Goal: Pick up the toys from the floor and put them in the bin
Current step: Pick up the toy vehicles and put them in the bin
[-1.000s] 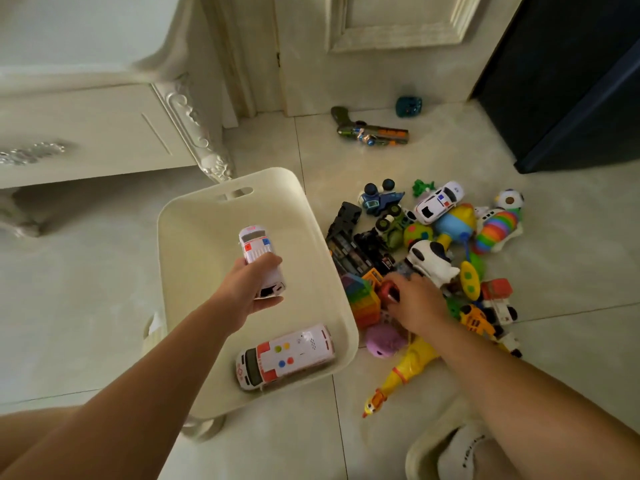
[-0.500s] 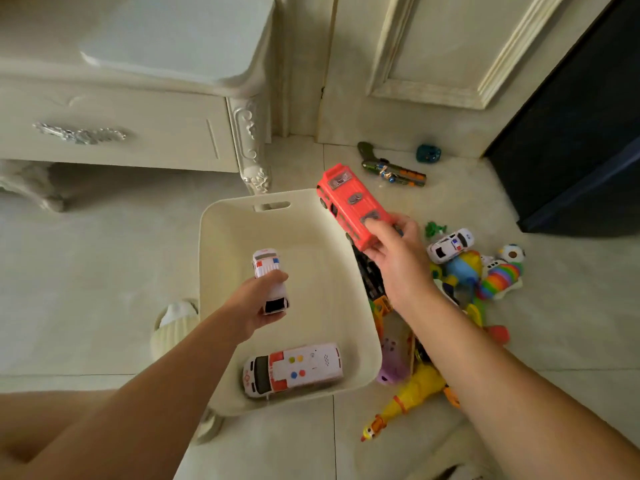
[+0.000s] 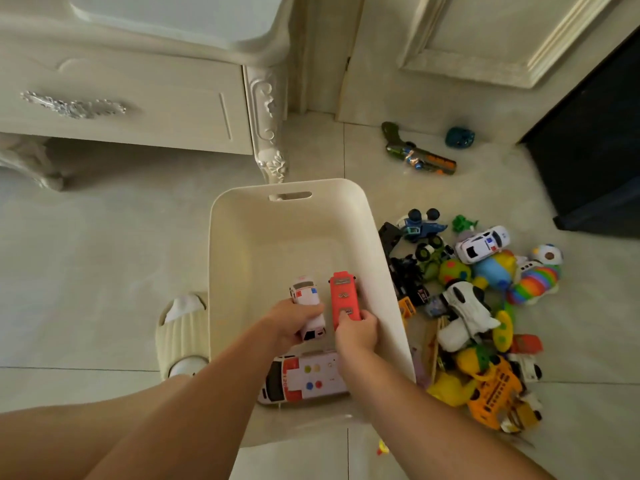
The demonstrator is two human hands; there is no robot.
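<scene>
1. My left hand (image 3: pixel 294 323) is inside the bin (image 3: pixel 228 258), with fingers and thumb curled round the rear of a small white ambulance (image 3: pixel 304 292). Its nose points towards the bin's far wall.
2. My right hand (image 3: pixel 356 332) is just beside it and grips the near end of a red bus (image 3: pixel 343 294), thumb on the roof. The bus lies parallel to the small white ambulance with a narrow gap between them.
3. I cannot tell whether either vehicle touches the bin floor.
4. A large ambulance (image 3: pixel 304 379) lies across the near end of the bin, partly under my forearms.
5. The pile of toys (image 3: pixel 464 306) sits on the floor against the bin's right side. A toy gun (image 3: pixel 419 155) and a teal toy (image 3: pixel 459 137) lie well apart from it, near the door.
6. My slipper (image 3: pixel 183 327) is at the bin's left wall, and the cabinet (image 3: pixel 138 98) stands beyond.
7. A second ago my right hand was down in the pile. Half a second ago it held the red bus up over the bin's far right rim. Now the bus is low inside the bin.
8. The left hand has kept its hold on the small white ambulance throughout, and the large ambulance has stayed put.
</scene>
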